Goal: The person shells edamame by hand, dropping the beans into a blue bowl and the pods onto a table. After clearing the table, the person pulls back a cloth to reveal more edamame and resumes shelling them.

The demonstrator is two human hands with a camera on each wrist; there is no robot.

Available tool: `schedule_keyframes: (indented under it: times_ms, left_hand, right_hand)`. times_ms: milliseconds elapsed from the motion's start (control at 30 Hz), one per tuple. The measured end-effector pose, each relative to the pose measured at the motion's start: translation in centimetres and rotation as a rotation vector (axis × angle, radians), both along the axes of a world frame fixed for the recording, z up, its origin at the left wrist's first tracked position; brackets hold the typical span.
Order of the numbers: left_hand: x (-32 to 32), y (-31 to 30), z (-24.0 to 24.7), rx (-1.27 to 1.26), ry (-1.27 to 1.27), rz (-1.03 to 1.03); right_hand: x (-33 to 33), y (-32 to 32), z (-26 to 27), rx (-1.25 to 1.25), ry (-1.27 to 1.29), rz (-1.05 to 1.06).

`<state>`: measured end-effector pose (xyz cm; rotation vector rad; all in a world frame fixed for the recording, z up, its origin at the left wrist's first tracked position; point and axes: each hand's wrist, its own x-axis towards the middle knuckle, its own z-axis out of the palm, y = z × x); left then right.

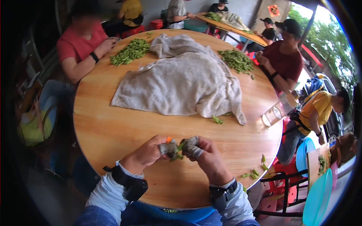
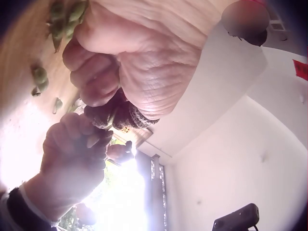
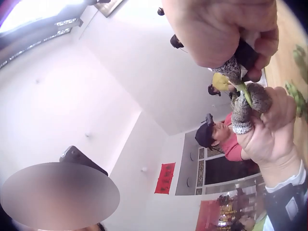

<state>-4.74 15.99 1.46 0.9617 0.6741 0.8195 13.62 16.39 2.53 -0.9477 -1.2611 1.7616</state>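
Over the front of the round wooden table [image 1: 113, 132], both hands meet at a green soybean pod [image 1: 181, 147]. My left hand [image 1: 151, 151] pinches one end of it between thumb and fingers in grey knitted finger sleeves. My right hand [image 1: 209, 155], with similar finger sleeves, grips the other end. In the right wrist view the pod [image 3: 247, 95] spans the gap between the covered fingertips. The left wrist view shows both hands close together, with the pod mostly hidden by fingers. Several loose pods [image 1: 254, 174] lie at the table's right front edge.
A crumpled grey cloth [image 1: 181, 83] covers the table's middle, a pod [image 1: 217, 119] beside it. Pod piles [image 1: 132, 52] [image 1: 237, 61] lie before two seated people. A clear cup [image 1: 272, 116] stands at the right edge. Below the front edge is a blue tub [image 1: 200, 215].
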Motion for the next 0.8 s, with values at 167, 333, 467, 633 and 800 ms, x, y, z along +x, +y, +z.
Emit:
schedule_keyframes:
  times_ms: [167, 333, 467, 633, 800]
  left_hand:
    - [0.5, 0.2, -0.4, 0.135, 0.152, 0.102]
    - [1.8, -0.5, 0.5, 0.881, 0.916, 0.320]
    - [1.9, -0.6, 0.5, 0.912, 0.828, 0.331]
    - [1.9, -1.2, 0.7, 0.585, 0.426, 0.352]
    - [1.0, -0.5, -2.0, 0.207, 0.019, 0.204]
  right_hand:
    - [0.0, 0.2, -0.2, -0.008, 0.036, -0.073]
    - [-0.1, 0.2, -0.1, 0.090, -0.054, -0.041]
    - [0.0, 0.3, -0.4, 0.115, 0.079, 0.001]
    - [-0.2, 0.3, -1.1, 0.172, 0.192, 0.064]
    - [-0.1, 0.3, -0.9, 0.195, 0.213, 0.100]
